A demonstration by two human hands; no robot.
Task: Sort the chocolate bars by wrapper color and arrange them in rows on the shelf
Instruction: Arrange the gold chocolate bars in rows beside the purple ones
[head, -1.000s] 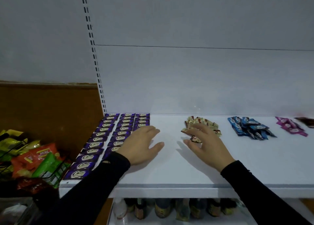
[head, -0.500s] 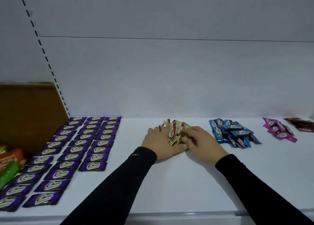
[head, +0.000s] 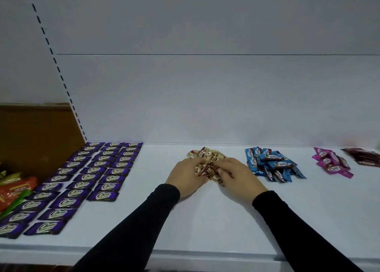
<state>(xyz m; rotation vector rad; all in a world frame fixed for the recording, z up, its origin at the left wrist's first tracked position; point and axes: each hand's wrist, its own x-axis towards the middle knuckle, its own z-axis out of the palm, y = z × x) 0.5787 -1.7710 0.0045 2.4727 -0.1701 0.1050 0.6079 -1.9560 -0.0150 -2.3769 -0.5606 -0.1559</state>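
Nearest you, the white shelf [head: 205, 226] runs smooth and bare up to your two black sleeves. Just past them, your left hand [head: 186, 178] and right hand [head: 239, 179] meet over the gold bars [head: 207, 158], a loose, crinkly heap of shiny foil wrappers lying every which way, with no shared long axis yet. Both hands have their fingers curled into the near edge of the heap, gripping wrappers; the far half of the pile shows beyond your knuckles. The open stretch of shelf where a row could go lies to your left, between the heap and the purple bars [head: 98, 177], so your left hand is the nearer one for laying out.

Those purple bars are flat, glossy rectangles in three neat columns running from front to back, their long sides across the shelf. To the right, level with the gold, sit the blue bars [head: 273, 164] in a tumbled pile, then the pink bars [head: 331, 163], and at the far right edge some dark brown bars [head: 364, 156], all unsorted into rows.
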